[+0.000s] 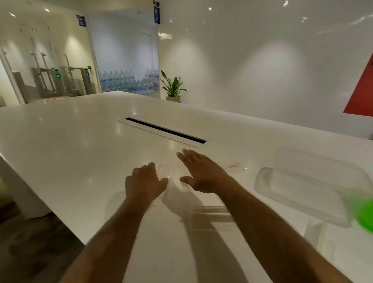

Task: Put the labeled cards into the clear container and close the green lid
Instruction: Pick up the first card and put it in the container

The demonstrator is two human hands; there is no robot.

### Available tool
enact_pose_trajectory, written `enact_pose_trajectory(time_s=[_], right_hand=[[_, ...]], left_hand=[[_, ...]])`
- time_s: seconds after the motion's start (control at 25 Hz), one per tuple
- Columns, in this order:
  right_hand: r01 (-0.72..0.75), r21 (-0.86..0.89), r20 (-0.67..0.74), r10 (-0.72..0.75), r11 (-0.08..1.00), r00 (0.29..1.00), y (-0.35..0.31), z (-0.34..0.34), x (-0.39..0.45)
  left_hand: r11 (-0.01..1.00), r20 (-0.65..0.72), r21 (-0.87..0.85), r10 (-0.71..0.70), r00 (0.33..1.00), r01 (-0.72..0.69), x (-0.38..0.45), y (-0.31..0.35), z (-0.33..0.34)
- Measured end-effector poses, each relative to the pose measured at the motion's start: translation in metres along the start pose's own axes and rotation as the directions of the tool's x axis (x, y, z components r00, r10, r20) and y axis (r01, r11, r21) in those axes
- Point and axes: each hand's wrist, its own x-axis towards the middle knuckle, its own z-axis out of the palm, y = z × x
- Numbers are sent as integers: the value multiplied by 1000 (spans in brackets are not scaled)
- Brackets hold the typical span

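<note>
Hands: I see my left hand [143, 181] with fingers curled down on the white table [65, 145]; it is too blurry to tell if it holds anything.
Right hand [200, 174]: fingers straight and spread, just above the table.
Cards: blurry card [234, 166] beyond my right hand.
Clear container [305, 192]: to the right, open.
Green lid [372, 218]: beside it, touching.

My glossy white surface [75, 145] has a dark slot [166, 130] at twelve o'clock; a potted plant [172, 86] beyond, stacked water bottles [128, 82] at eleven.

Clear container [305, 192] open on table, green lid [372, 218] beside, blurred cards [234, 166] nearby
</note>
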Motion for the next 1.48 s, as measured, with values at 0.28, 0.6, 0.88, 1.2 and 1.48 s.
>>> enact_pose_trajectory(time_s=[0.28,0.6,0.88,1.2,1.48], right_hand=[[91,-35,137,-85,995,987,-19,31,40],[139,-71,138,-128,988,982,-18,35,54],[118,-91,45,-114,989,992,-13,16,46],[48,-8,-68,-48,999,997,11,-32,3],[-170,250,37,166,953,985,45,-69,-47]], left_hand=[[904,240,-387,-91,966,181,14,-10,5],[913,168,-392,-49,984,112,26,-16,1],[882,123,-468,3,992,55,35,-19,-9],[736,167,-676,126,978,21,39,3,-22],[689,121,-719,247,961,-87,36,47,-16]])
